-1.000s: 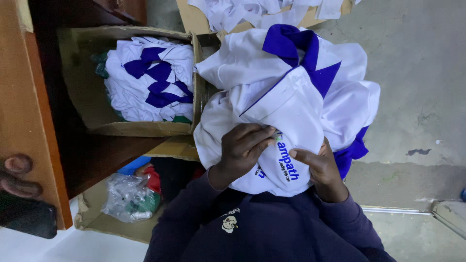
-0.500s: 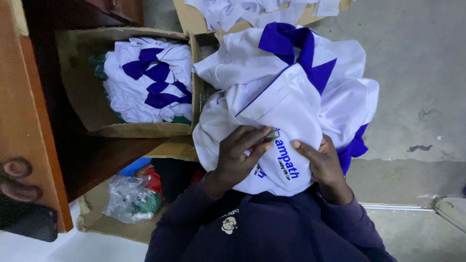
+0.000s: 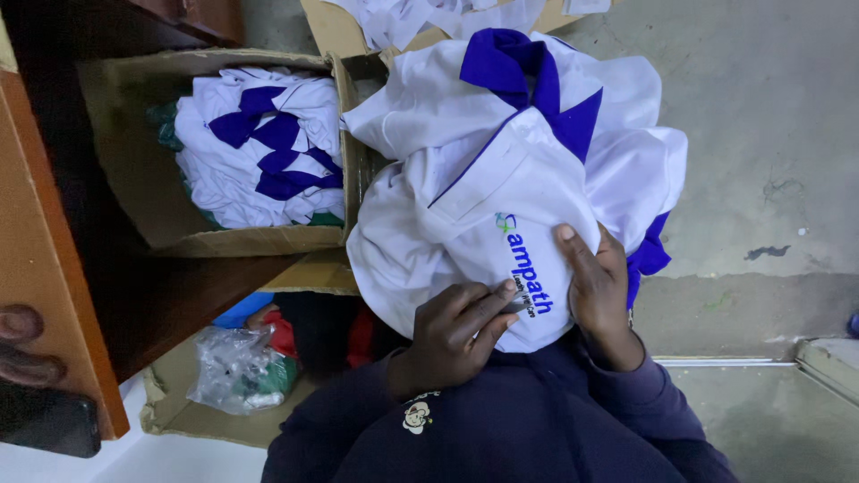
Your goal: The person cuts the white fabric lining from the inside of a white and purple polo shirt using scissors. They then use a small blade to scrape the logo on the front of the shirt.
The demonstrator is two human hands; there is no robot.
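Head view: our left hand (image 3: 452, 333) pinches a small dark tool against the soft white shirt (image 3: 483, 197); our right hand (image 3: 598, 284) lies flat, fingers spread, on its printed fabric

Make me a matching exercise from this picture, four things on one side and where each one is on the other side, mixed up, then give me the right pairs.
Things:
1. left hand
2. right hand
3. cardboard box
4. clear plastic bag

Places:
A. on the floor below the box, crumpled
B. flat on the white shirt, to the right of its blue embroidered logo
C. pinching a small tool at the lower edge of the logo
D. open at upper left, holding folded white and blue garments

Pairs: 1-C, 2-B, 3-D, 4-A
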